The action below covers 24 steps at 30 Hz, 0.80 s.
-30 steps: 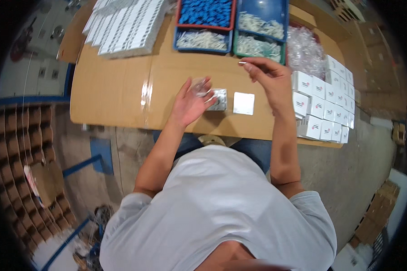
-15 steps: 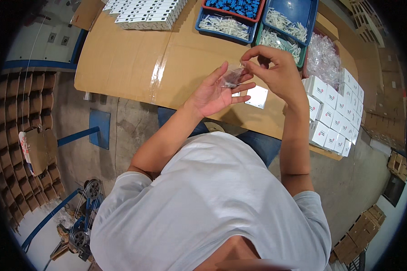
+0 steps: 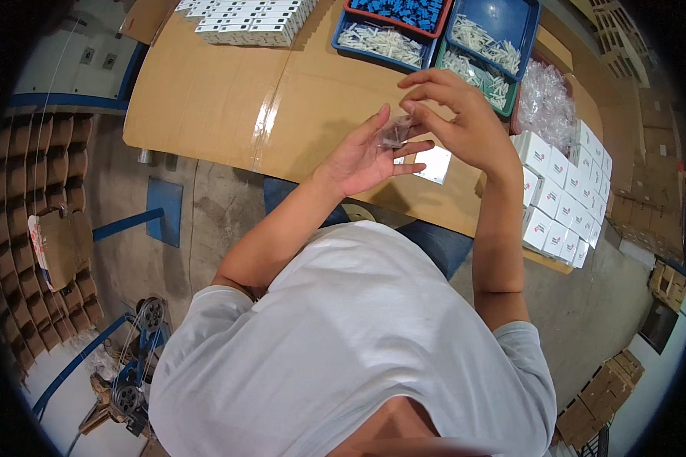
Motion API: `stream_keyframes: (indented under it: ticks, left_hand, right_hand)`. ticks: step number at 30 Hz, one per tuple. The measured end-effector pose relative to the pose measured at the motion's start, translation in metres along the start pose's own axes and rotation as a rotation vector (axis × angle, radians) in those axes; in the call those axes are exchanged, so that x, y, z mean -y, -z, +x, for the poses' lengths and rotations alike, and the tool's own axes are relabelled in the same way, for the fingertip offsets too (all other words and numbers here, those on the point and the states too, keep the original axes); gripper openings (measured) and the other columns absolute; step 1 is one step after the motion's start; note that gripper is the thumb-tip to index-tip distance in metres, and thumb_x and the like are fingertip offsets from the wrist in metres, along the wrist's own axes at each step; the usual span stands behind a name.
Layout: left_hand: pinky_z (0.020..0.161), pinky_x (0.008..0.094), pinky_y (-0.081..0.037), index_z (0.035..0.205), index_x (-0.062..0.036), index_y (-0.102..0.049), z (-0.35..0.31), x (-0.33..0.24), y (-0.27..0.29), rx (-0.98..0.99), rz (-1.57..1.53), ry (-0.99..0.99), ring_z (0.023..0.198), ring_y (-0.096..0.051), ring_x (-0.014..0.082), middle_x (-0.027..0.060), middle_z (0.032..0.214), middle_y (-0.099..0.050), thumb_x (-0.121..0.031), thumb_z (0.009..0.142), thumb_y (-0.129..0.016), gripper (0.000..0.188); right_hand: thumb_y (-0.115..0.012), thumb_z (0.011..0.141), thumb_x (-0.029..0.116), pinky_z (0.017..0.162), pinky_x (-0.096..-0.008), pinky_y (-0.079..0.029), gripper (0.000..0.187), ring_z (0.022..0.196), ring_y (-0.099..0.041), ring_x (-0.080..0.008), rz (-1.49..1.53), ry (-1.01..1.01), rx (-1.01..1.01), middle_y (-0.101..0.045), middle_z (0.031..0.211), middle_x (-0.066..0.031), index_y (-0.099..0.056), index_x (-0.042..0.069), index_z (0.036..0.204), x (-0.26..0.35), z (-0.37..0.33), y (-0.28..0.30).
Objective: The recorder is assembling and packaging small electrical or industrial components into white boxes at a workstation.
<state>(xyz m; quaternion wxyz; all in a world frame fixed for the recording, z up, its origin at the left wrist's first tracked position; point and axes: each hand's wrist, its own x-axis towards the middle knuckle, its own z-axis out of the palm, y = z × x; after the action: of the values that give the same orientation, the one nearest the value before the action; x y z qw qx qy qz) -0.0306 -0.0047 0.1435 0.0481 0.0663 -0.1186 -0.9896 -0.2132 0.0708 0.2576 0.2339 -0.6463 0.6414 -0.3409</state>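
While the left hand (image 3: pixel 358 163), fingers spread, holds a clear bag (image 3: pixel 394 132) between thumb and forefinger above the tabletop (image 3: pixel 206 99), the right hand (image 3: pixel 465 122) curves over it from the other side, thumb and forefinger close together at the bag's upper rim. Whether the right fingertips grip the bag or a small part cannot be told. Both hands lie nearer to the tabletop's near edge than to the trays. A white square plate (image 3: pixel 433 165) lies close to that edge, just beside the left fingertips. Beyond the hands stand a red tray (image 3: pixel 395 25) of blue pieces, a left blue tray (image 3: pixel 373 60) of white pieces, and a right blue tray (image 3: pixel 503 21) overlapping a green tray (image 3: pixel 505 109), both containing white pieces. Right of these is a heap of clear plastic (image 3: pixel 545 107). White boxes (image 3: pixel 564 190) are stacked at the near right corner; white cartons (image 3: pixel 248 21) stand in rows toward the left edge.
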Motion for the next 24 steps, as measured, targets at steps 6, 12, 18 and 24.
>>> stream_keyframes:
  ticks: [6, 12, 18, 24]
  left_hand:
    - [0.111, 0.0544, -0.045, 0.143, -0.016, -0.055, 0.003, 0.004, 0.004, 0.049, 0.043, -0.016, 0.138, -0.051, 0.0314, 0.0084, 0.142, -0.06, -0.054, 0.106, -0.05, 0.053]
    - [0.111, 0.0556, -0.045, 0.138, -0.0181, -0.061, 0.002, 0.004, 0.006, 0.028, 0.004, -0.004, 0.136, -0.053, 0.0309, 0.0077, 0.139, -0.061, -0.053, 0.105, -0.052, 0.049]
    - [0.111, 0.0563, -0.045, 0.134, -0.0188, -0.063, 0.002, 0.006, 0.013, 0.049, -0.018, -0.009, 0.13, -0.056, 0.03, 0.0069, 0.134, -0.065, -0.051, 0.106, -0.052, 0.045]
    - [0.11, 0.0544, -0.046, 0.133, -0.0158, -0.063, 0.002, 0.004, 0.022, 0.103, -0.064, 0.011, 0.123, -0.061, 0.0291, 0.0094, 0.132, -0.066, -0.05, 0.106, -0.052, 0.045]
  right_hand:
    - [-0.057, 0.105, 0.03, 0.101, -0.0373, -0.048, 0.036, 0.123, -0.058, -0.0299, -0.032, 0.013, 0.141, -0.065, 0.135, -0.0156, -0.076, -0.001, 0.107, -0.012, -0.003, -0.012]
    - [-0.049, 0.11, 0.035, 0.101, -0.0362, -0.049, 0.05, 0.12, -0.06, -0.0293, 0.229, -0.136, 0.202, -0.062, 0.139, -0.0183, -0.072, -0.009, 0.109, -0.006, -0.003, -0.016]
    - [-0.052, 0.109, 0.034, 0.086, -0.0336, -0.056, 0.046, 0.103, -0.069, -0.0234, 0.226, -0.078, 0.232, -0.067, 0.128, -0.0187, -0.069, -0.008, 0.118, -0.006, 0.0, -0.022]
    - [-0.064, 0.102, 0.023, 0.078, -0.0337, -0.057, 0.03, 0.092, -0.071, -0.0236, 0.247, -0.084, 0.042, -0.071, 0.109, -0.0161, -0.07, -0.005, 0.11, -0.006, -0.011, -0.018]
